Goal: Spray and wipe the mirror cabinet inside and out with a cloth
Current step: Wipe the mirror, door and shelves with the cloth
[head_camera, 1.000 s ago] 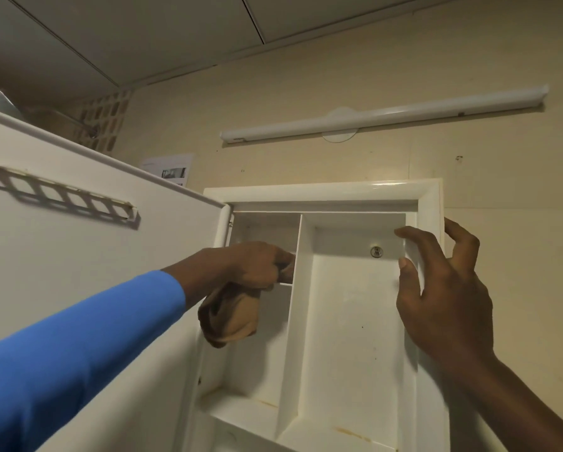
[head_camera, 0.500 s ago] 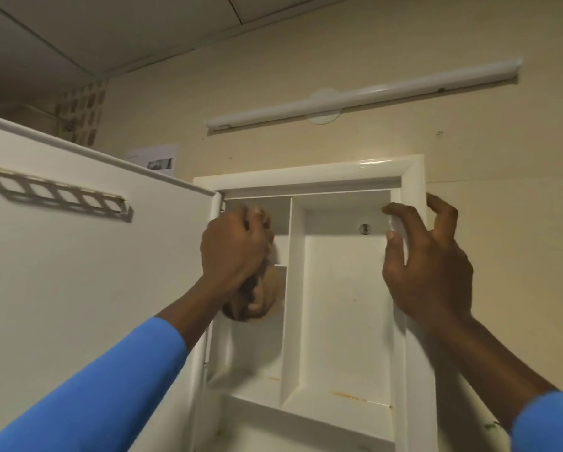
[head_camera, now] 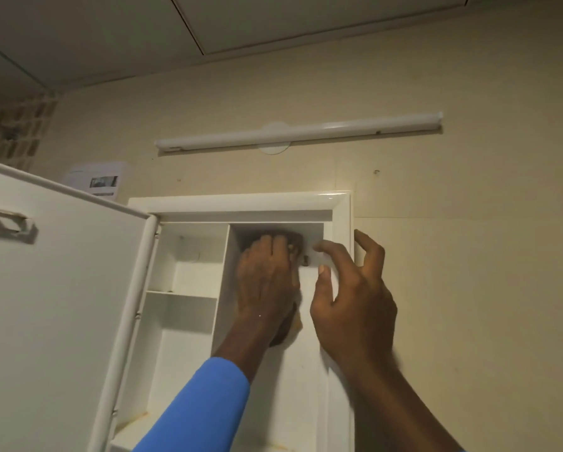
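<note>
The white mirror cabinet [head_camera: 241, 201] hangs on the wall with its door [head_camera: 61, 288] swung open to the left. Inside, a vertical divider [head_camera: 223, 278] splits it into a left part with a small shelf [head_camera: 182, 296] and a taller right compartment. My left hand [head_camera: 265, 282] presses a tan cloth [head_camera: 291, 332] flat against the back wall near the top of the right compartment; most of the cloth is hidden under the hand. My right hand [head_camera: 352, 298] grips the cabinet's right frame, fingers curled around the edge.
A long white light bar [head_camera: 299, 133] is mounted on the wall above the cabinet. A paper notice [head_camera: 99, 182] hangs left of it, behind the door. A small rack [head_camera: 9, 225] sits on the door's inner face. Bare beige wall lies to the right.
My left hand has carried the cloth from the left compartment across the divider into the top of the right compartment. My right hand stays on the right frame. The view has tilted up.
</note>
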`<state>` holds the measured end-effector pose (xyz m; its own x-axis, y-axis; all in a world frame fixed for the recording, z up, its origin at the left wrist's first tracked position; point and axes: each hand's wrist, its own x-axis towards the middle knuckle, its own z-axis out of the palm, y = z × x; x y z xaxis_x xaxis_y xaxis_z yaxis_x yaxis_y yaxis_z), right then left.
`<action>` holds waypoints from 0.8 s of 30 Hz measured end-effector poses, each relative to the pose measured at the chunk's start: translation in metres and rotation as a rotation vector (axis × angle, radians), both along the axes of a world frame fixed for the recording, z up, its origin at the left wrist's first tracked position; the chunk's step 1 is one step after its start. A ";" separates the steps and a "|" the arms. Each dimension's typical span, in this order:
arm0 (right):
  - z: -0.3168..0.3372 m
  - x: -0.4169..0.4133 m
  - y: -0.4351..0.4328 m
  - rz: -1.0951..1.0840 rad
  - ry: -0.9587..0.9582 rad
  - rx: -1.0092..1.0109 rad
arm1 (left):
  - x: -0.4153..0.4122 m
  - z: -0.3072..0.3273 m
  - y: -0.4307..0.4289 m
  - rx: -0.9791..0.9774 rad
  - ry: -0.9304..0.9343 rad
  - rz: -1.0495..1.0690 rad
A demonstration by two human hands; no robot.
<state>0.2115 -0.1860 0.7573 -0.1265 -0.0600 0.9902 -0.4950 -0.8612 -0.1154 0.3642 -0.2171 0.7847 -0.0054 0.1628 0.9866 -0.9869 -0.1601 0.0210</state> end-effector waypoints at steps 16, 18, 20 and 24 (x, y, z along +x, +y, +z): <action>-0.002 0.002 -0.014 0.386 -0.083 -0.016 | -0.005 -0.036 -0.016 0.187 0.102 -0.314; -0.002 0.002 -0.014 0.453 -0.103 -0.005 | -0.015 -0.037 -0.019 0.218 -0.004 -0.313; -0.002 0.003 -0.014 0.509 -0.114 -0.009 | -0.022 -0.038 -0.022 0.219 -0.135 -0.359; -0.002 0.003 -0.015 0.529 -0.098 -0.023 | -0.012 -0.037 -0.018 0.312 -0.177 -0.497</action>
<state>0.2146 -0.2009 0.7549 -0.1765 -0.1192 0.9770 0.0193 -0.9929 -0.1177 0.3523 -0.2350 0.7478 -0.1713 -0.1084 0.9792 -0.9291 0.3484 -0.1240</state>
